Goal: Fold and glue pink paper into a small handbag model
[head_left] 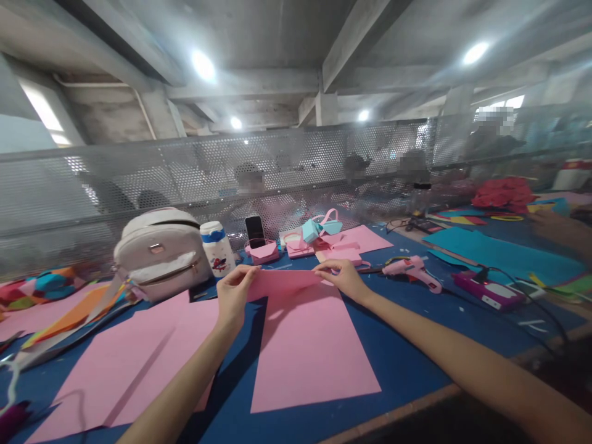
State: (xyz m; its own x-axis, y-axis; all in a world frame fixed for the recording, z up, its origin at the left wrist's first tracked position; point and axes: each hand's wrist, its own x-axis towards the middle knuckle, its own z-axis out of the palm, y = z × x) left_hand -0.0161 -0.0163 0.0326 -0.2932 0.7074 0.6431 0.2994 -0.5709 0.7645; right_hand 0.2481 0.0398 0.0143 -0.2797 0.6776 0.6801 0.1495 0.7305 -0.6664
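My left hand (234, 295) pinches the left end of a raised pink paper (284, 283) between thumb and fingers. At its right end, my right hand (345, 279) is closed on the same paper's upper edge. A large pink sheet (314, 357) lies flat on the blue tabletop just below and nearer to me. Whether the raised part is that sheet's folded far end or a separate piece, I cannot tell. To the left of my left hand, more pink sheets (124, 364) overlap on the table, partly under my forearm.
A pale backpack (161, 253) and a white bottle (217, 250) stand at back left, near a phone (254, 231). Small pink paper boxes (263, 251) sit behind my hands. A pink glue gun (411, 270), purple power strip (490, 290) and blue sheets (504, 253) lie right.
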